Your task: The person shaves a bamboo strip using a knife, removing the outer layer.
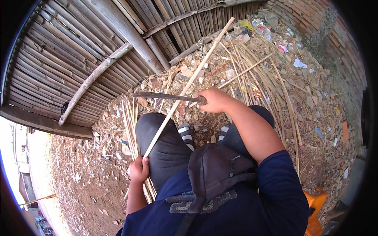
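Left hand clamped round long pale bamboo strip above left knee; right hand closed on dark long-bladed knife crossing it. Best kept: shallow blade angle, strokes away from knees.

Left hand fisted near the hip — right hand clenched, arm stretched forward.

One long knife, one long bamboo stick crossing it, two hands, two striped sandals, one orange stool near right, one black bag
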Tool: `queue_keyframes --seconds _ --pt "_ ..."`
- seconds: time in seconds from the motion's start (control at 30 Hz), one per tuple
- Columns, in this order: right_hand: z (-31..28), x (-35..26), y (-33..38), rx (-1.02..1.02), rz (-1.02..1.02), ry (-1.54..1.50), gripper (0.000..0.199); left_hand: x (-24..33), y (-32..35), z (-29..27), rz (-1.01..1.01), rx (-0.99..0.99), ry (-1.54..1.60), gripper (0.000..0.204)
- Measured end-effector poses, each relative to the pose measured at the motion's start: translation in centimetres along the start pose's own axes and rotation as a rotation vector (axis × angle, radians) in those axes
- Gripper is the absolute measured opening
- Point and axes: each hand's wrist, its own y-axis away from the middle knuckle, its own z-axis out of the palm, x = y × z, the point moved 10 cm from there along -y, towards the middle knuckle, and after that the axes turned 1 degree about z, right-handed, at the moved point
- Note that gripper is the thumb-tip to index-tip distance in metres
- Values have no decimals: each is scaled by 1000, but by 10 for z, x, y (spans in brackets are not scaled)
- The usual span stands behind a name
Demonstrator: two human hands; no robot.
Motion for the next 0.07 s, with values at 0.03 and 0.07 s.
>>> queue_keyframes --seconds 0.03,0.07 --pt "-1 -2 1 -9 -1 -5 26 0 0 0 0 1 -4 44" --pt "-2 -3 2 -16 0 -10 26 0 0 0 1 3 -7 45"
